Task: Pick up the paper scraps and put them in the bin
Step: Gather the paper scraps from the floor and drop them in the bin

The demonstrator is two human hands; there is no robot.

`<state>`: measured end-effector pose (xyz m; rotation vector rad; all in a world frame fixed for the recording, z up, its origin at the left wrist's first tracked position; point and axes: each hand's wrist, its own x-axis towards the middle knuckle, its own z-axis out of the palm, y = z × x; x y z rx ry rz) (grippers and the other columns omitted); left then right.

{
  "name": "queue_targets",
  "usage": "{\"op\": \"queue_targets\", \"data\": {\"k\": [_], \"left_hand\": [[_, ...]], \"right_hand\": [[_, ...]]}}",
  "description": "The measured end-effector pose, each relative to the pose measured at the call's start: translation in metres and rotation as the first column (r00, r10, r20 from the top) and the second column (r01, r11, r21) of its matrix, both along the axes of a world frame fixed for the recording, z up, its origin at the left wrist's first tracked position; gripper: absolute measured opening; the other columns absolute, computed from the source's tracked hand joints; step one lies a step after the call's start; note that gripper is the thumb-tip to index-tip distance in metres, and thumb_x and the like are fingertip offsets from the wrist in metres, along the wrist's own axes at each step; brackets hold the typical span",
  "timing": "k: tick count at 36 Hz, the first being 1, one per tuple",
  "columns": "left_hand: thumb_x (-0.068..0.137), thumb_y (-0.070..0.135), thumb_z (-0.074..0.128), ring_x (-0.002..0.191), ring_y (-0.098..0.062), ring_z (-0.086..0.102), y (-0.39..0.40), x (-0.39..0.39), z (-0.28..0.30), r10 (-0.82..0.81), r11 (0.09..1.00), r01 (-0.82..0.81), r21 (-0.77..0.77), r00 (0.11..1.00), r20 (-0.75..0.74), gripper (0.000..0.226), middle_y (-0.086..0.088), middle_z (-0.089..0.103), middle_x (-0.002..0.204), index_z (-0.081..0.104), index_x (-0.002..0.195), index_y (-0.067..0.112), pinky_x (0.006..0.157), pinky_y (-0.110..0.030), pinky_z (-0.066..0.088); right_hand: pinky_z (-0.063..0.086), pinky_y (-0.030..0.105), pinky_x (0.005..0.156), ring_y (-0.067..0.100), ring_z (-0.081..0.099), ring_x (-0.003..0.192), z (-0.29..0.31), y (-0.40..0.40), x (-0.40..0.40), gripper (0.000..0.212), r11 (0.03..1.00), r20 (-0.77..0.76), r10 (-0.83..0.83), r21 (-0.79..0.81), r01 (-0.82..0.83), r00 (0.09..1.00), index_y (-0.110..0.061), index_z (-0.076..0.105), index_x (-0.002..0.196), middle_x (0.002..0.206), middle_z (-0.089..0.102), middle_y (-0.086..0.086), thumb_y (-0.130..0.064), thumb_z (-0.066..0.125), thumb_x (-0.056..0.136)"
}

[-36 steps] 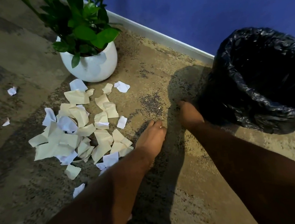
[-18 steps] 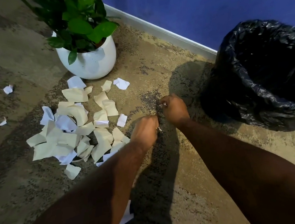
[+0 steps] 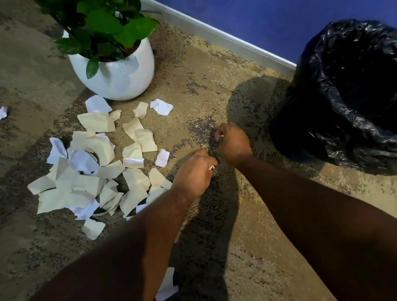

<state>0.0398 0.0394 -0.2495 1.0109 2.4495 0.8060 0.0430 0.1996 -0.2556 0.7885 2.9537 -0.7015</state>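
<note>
While both fists, L hand (image 3: 195, 172) & R hand (image 3: 233, 142), pinch tiny scraps, bin (image 3: 365, 97) interior dark.

Mottled tan-and-grey carpet (image 3: 210, 82) covers the floor. Deep blue wall (image 3: 264, 7) runs diagonally at top, pale baseboard (image 3: 218, 37) along its foot. Leafy green plant (image 3: 104, 21) in white round pot (image 3: 116, 78) stands near the baseboard.

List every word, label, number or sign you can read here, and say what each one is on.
None can be read. The paper scraps on the carpet show no legible writing; any marks are too blurred to tell. The white plant pot, the black bin bag and the blue wall carry no visible text or label.
</note>
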Motion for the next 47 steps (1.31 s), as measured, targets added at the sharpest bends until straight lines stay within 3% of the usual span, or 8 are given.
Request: {"op": "queue_targets", "data": {"k": [4, 12, 19, 23, 31, 38, 43, 47], "left_hand": [[0.09, 0.014, 0.065, 0.085, -0.012, 0.059, 0.003, 0.002, 0.003, -0.029, 1.0, 0.029, -0.007, 0.999, -0.022, 0.014, 0.005, 0.056, 0.101, 0.071, 0.101, 0.02, 0.077, -0.028, 0.049], [0.087, 0.001, 0.061, 0.074, -0.01, 0.05, 0.008, 0.003, 0.005, -0.107, 0.986, 0.088, -0.139, 0.986, -0.131, 0.018, 0.002, 0.051, 0.096, 0.062, 0.091, 0.018, 0.063, -0.025, 0.037], [0.079, -0.003, 0.068, 0.088, -0.015, 0.058, 0.005, -0.002, 0.007, -0.092, 0.982, 0.083, -0.168, 0.995, -0.044, 0.027, -0.001, 0.059, 0.105, 0.066, 0.098, 0.017, 0.082, -0.033, 0.055], [0.082, -0.003, 0.066, 0.071, -0.009, 0.051, 0.0, -0.011, 0.008, 0.027, 0.977, -0.023, -0.214, 0.999, 0.017, 0.026, -0.004, 0.063, 0.098, 0.059, 0.073, 0.019, 0.07, -0.024, 0.045], [0.091, 0.01, 0.058, 0.077, -0.018, 0.063, 0.017, -0.02, 0.054, 0.227, 0.974, -0.227, 0.012, 0.971, -0.074, 0.025, 0.001, 0.062, 0.091, 0.064, 0.075, 0.029, 0.073, -0.041, 0.057], [0.092, 0.014, 0.056, 0.081, -0.014, 0.061, 0.063, -0.017, 0.126, 0.388, 0.878, -0.366, 0.31, 0.922, -0.009, 0.016, 0.001, 0.068, 0.091, 0.065, 0.08, 0.02, 0.075, -0.032, 0.05], [0.091, 0.038, 0.053, 0.075, -0.02, 0.064, 0.107, -0.007, 0.167, 0.37, 0.833, -0.34, 0.436, 0.929, 0.017, 0.026, 0.004, 0.064, 0.08, 0.057, 0.071, 0.023, 0.056, -0.033, 0.045], [0.086, 0.034, 0.057, 0.078, -0.022, 0.063, 0.144, 0.004, 0.198, 0.339, 0.825, -0.295, 0.482, 0.941, -0.004, 0.017, 0.0, 0.063, 0.086, 0.059, 0.073, 0.023, 0.061, -0.034, 0.044]], "right_hand": [[0.049, 0.03, 0.075, 0.019, 0.059, 0.084, 0.002, 0.007, 0.008, 0.02, 0.995, 0.009, -0.011, -0.094, 0.012, 1.0, -0.016, 0.064, 0.078, 0.098, 0.06, 0.003, 0.001, 0.055, 0.082], [0.042, 0.019, 0.071, 0.014, 0.062, 0.083, 0.01, 0.005, 0.027, 0.017, 0.977, 0.104, -0.027, -0.208, 0.048, 0.994, -0.012, 0.067, 0.082, 0.087, 0.068, -0.002, 0.001, 0.056, 0.083], [0.033, 0.015, 0.061, 0.01, 0.055, 0.08, 0.026, 0.007, 0.053, 0.011, 0.975, 0.097, 0.019, -0.221, 0.003, 0.995, -0.009, 0.069, 0.086, 0.086, 0.062, -0.004, -0.005, 0.059, 0.087], [0.036, 0.019, 0.059, 0.016, 0.06, 0.08, 0.041, 0.011, 0.057, 0.017, 0.97, 0.119, 0.032, -0.241, -0.003, 0.992, -0.005, 0.07, 0.084, 0.089, 0.068, 0.003, 0.001, 0.054, 0.084], [0.049, 0.029, 0.064, 0.011, 0.059, 0.075, 0.087, -0.002, 0.056, 0.023, 0.994, -0.027, 0.022, -0.109, -0.025, 0.999, -0.023, 0.063, 0.078, 0.083, 0.063, -0.004, -0.002, 0.054, 0.086], [0.053, 0.042, 0.069, 0.026, 0.059, 0.079, 0.16, -0.014, 0.052, 0.013, 0.995, -0.377, 0.008, 0.093, 0.029, 0.926, -0.016, 0.058, 0.088, 0.097, 0.055, 0.005, -0.004, 0.056, 0.086], [0.05, 0.041, 0.07, 0.024, 0.058, 0.078, 0.213, 0.003, 0.057, 0.007, 0.984, -0.566, -0.114, 0.051, 0.172, 0.817, -0.012, 0.059, 0.091, 0.1, 0.053, 0.006, -0.008, 0.053, 0.089], [0.044, 0.036, 0.069, 0.021, 0.054, 0.078, 0.236, 0.036, 0.071, 0.009, 0.954, -0.602, -0.262, -0.044, 0.297, 0.754, -0.01, 0.061, 0.09, 0.102, 0.054, 0.007, -0.009, 0.053, 0.087]]}}
